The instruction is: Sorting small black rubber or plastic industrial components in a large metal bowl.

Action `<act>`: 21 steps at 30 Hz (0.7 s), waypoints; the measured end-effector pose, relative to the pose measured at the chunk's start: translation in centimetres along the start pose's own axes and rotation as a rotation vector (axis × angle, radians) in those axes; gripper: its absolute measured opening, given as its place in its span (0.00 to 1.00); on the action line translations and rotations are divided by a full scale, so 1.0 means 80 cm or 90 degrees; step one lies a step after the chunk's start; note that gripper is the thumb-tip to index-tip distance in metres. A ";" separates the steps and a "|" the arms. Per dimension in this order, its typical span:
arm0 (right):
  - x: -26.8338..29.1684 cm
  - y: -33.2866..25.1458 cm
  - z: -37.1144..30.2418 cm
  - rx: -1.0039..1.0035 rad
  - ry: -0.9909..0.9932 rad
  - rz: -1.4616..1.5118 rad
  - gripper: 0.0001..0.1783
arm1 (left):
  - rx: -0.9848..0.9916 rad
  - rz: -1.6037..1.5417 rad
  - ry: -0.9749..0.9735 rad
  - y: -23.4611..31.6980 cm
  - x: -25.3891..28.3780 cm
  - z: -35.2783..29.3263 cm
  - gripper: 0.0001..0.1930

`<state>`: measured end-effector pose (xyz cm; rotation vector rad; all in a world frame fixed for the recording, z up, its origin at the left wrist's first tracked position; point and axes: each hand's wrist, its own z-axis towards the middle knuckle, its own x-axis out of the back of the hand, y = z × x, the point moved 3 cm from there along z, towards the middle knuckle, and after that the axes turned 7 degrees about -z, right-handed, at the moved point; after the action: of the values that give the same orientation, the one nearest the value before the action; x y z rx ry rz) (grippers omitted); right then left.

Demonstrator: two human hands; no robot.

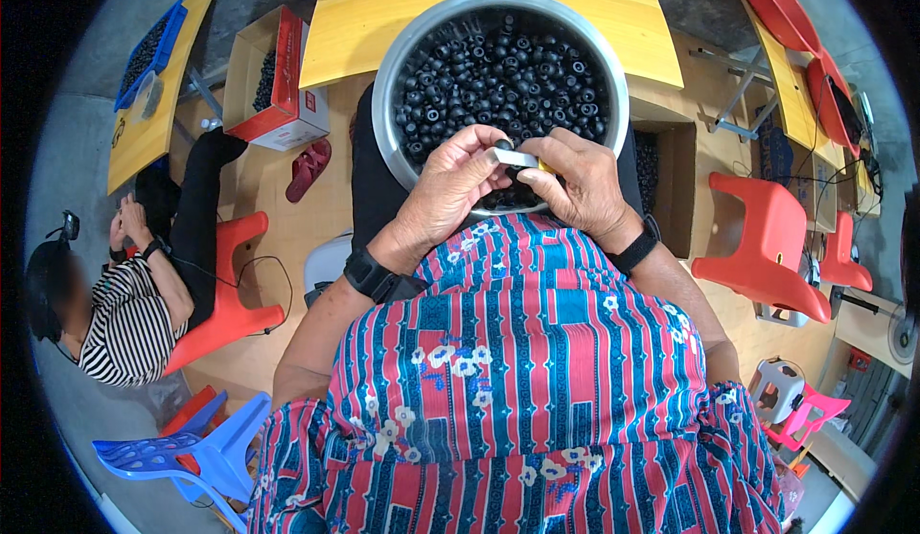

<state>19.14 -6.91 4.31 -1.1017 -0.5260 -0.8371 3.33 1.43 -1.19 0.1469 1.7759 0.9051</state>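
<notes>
A large steel basin [385, 103] rests over my lap, filled with many small, round, black pieces [508, 69], several of them showing ring-shaped ends. Above its near side, my left hand [443, 181] pinches one small black round piece [502, 144] between thumb and fingers. My right hand [589, 187] is closed round a small knife with a yellow handle, its short pale blade [516, 159] pointing left against the left fingertips and close to the black piece. Part of the handle is hidden in the right fingers. Dark bands circle both wrists.
A yellow table [355, 26] stands behind the basin. At left, a person [134, 314] sits on a red stool near a carton [278, 74] of black pieces and a blue tray [151, 55]. Red stools [762, 242] and a cardboard box [676, 180] stand at right; a blue chair [216, 448] lower left.
</notes>
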 end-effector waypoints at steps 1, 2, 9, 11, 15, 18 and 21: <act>-0.001 0.000 -0.001 0.014 -0.018 -0.028 0.13 | -0.005 0.017 0.007 0.002 -0.002 0.000 0.12; -0.002 -0.001 -0.001 0.026 -0.002 -0.035 0.11 | -0.004 0.016 0.006 0.001 -0.001 0.000 0.12; -0.004 0.000 -0.002 0.013 0.005 -0.032 0.11 | -0.008 0.022 -0.006 0.001 -0.001 0.000 0.12; -0.003 -0.002 -0.002 0.010 0.004 -0.030 0.11 | -0.008 0.023 -0.009 0.001 0.000 -0.001 0.12; -0.002 -0.001 -0.002 -0.002 0.015 -0.026 0.11 | -0.006 0.028 -0.017 0.001 0.000 -0.001 0.12; -0.002 -0.001 -0.002 0.001 0.013 -0.024 0.11 | -0.008 0.034 -0.022 0.002 -0.002 -0.001 0.12; -0.003 -0.001 -0.002 0.007 0.013 -0.026 0.11 | -0.010 0.036 -0.023 0.001 -0.002 -0.001 0.12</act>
<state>18.93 -7.00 4.17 -1.0752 -0.5370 -0.8785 3.25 1.37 -1.02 0.2029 1.7389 0.9507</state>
